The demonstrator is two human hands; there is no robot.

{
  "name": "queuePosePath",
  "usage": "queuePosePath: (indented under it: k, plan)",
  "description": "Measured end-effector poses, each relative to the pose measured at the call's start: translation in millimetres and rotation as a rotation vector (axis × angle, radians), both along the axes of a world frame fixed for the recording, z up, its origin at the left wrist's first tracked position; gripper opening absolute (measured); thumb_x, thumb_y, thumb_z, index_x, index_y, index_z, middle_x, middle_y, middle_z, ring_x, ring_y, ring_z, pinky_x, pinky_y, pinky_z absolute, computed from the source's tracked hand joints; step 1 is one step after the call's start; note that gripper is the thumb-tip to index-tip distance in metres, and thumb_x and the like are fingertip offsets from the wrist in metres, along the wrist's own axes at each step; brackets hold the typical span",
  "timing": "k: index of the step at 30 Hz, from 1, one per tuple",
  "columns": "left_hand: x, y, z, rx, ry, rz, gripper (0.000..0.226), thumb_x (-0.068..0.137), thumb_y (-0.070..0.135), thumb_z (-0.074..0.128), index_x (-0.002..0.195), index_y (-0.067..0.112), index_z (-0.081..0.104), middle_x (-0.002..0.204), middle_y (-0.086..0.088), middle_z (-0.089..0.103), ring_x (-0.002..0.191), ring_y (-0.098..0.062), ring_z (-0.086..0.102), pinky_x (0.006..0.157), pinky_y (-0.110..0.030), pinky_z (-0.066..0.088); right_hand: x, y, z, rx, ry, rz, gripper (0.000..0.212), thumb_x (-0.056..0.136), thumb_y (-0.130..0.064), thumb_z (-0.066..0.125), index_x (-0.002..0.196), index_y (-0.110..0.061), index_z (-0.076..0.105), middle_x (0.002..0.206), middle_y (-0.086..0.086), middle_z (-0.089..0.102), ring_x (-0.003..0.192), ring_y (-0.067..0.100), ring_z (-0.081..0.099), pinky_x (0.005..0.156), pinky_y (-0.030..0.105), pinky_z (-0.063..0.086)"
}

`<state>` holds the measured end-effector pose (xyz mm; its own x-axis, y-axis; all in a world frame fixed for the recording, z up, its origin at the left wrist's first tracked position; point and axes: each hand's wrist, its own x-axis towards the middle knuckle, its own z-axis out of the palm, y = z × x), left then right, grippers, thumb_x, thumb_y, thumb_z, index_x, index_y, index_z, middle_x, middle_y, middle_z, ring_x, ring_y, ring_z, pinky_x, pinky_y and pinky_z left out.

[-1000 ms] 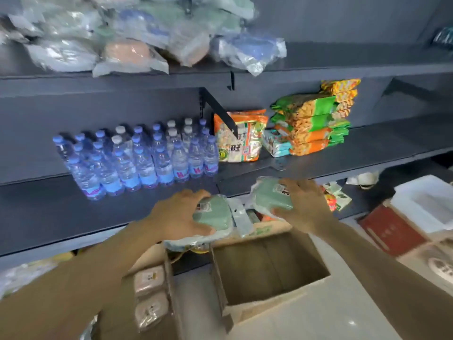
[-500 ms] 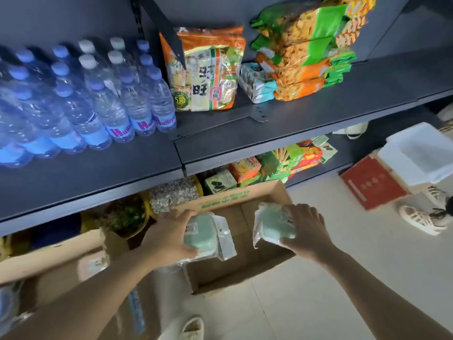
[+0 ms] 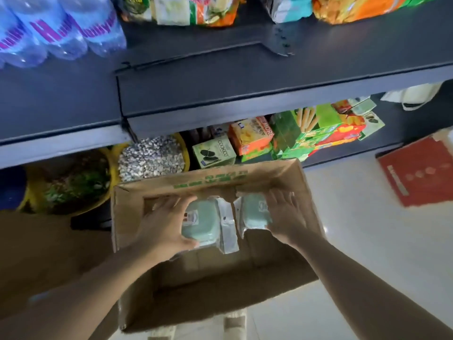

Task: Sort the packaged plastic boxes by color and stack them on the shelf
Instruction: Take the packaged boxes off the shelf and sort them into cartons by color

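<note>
Two pale green plastic boxes in clear wrappers are down inside an open cardboard carton (image 3: 127,217) on the floor. My left hand (image 3: 164,224) grips the left green box (image 3: 202,223) from its left side. My right hand (image 3: 286,217) holds the right green box (image 3: 255,212) from its right side, fingers spread over it. The two boxes are side by side, their wrapper flaps almost touching. The carton's bottom is otherwise bare.
A dark shelf (image 3: 245,77) juts out just above the carton, with water bottles (image 3: 56,28) and snack bags (image 3: 186,8) on it. Beneath it sit snack cartons (image 3: 250,136), a yellow tub of seeds (image 3: 152,158) and another tub (image 3: 73,182). A red box (image 3: 416,173) lies on the floor at right.
Both hands have gone down from shelf height into the carton, each with its green box. The view has tilted downward and moved closer to the carton.
</note>
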<state>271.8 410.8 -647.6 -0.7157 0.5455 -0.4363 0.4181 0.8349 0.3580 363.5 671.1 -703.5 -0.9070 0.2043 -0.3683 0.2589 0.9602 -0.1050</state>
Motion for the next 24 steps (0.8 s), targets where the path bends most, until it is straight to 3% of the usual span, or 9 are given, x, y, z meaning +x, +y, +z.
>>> queuePosePath:
  k: [4,7,11,12,14,17,20,22,24]
  plan:
    - [13.0,18.3,-43.9,-0.008,-0.003,0.052,0.1,0.061,0.051,0.079,0.143,0.034,0.024,0.139,0.009,0.042,0.123,-0.012,0.043,0.098,-0.033,0.045,-18.9,24.8,-60.5,-0.032,-0.015,0.07,0.091,0.07,-0.018,0.076,0.144,-0.015,0.024,0.141,0.01,0.03,0.135,0.03,0.024,0.117,0.046,0.016]
    - [19.7,27.0,-67.6,-0.025,0.024,0.06,0.1,0.058,0.055,0.079,0.14,0.036,0.026,0.134,0.009,0.045,0.118,-0.012,0.046,0.091,-0.034,0.05,-26.2,35.8,-99.6,0.024,0.06,0.168,0.09,0.049,-0.008,0.083,0.13,-0.004,0.045,0.128,0.018,0.05,0.121,0.038,0.047,0.107,0.05,0.037]
    - [24.1,33.1,-88.2,-0.066,0.048,0.058,0.095,0.057,0.058,0.079,0.136,0.032,0.033,0.129,0.009,0.047,0.117,-0.012,0.047,0.085,-0.033,0.052,-29.8,35.6,-129.8,0.102,0.172,0.173,0.039,0.063,-0.003,0.067,0.102,-0.001,0.062,0.109,0.024,0.063,0.103,0.041,0.062,0.084,0.047,0.054]
    - [25.3,33.4,-90.2,-0.072,0.057,0.057,0.094,0.057,0.058,0.079,0.135,0.032,0.034,0.129,0.009,0.047,0.116,-0.012,0.047,0.084,-0.032,0.053,-29.7,35.4,-131.4,0.098,0.151,0.155,0.038,0.063,0.0,0.07,0.1,-0.001,0.062,0.111,0.026,0.062,0.104,0.042,0.061,0.08,0.046,0.055]
    - [27.5,34.3,-90.4,-0.091,0.069,0.052,0.091,0.058,0.06,0.078,0.134,0.032,0.036,0.126,0.009,0.048,0.114,-0.012,0.048,0.08,-0.03,0.052,-26.7,34.6,-128.0,0.054,0.088,0.109,0.052,0.059,0.006,0.076,0.108,-0.001,0.06,0.124,0.029,0.054,0.117,0.045,0.052,0.081,0.048,0.053]
    - [30.4,39.0,-85.6,-0.109,0.081,0.035,0.089,0.058,0.061,0.077,0.132,0.031,0.039,0.124,0.008,0.051,0.112,-0.013,0.051,0.077,-0.03,0.053,-15.1,32.0,-102.3,-0.019,0.057,0.067,0.066,0.074,0.004,0.067,0.135,-0.005,0.043,0.148,0.023,0.03,0.138,0.04,0.028,0.099,0.046,0.044]
    - [32.1,49.9,-78.4,-0.128,0.099,0.003,0.088,0.059,0.062,0.075,0.133,0.031,0.038,0.127,0.007,0.051,0.113,-0.013,0.052,0.08,-0.03,0.052,-2.2,33.9,-55.7,-0.054,0.3,0.024,0.069,0.062,0.004,0.074,0.127,-0.002,0.053,0.134,0.022,0.048,0.119,0.041,0.05,0.081,0.044,0.054]
    - [32.7,60.5,-74.0,-0.128,0.108,-0.015,0.089,0.061,0.061,0.075,0.135,0.031,0.037,0.129,0.007,0.049,0.115,-0.013,0.051,0.084,-0.031,0.05,9.2,39.0,-30.6,-0.044,0.51,-0.016,0.061,0.062,0.005,0.071,0.122,0.0,0.056,0.124,0.023,0.055,0.108,0.04,0.052,0.084,0.044,0.051]
    - [32.8,74.5,-71.8,-0.124,0.113,-0.038,0.089,0.063,0.058,0.074,0.138,0.031,0.033,0.132,0.007,0.046,0.117,-0.013,0.048,0.088,-0.032,0.048,17.3,48.6,-10.9,-0.003,0.619,-0.103,0.055,0.069,0.005,0.062,0.124,0.001,0.054,0.123,0.025,0.052,0.109,0.04,0.046,0.089,0.045,0.044]
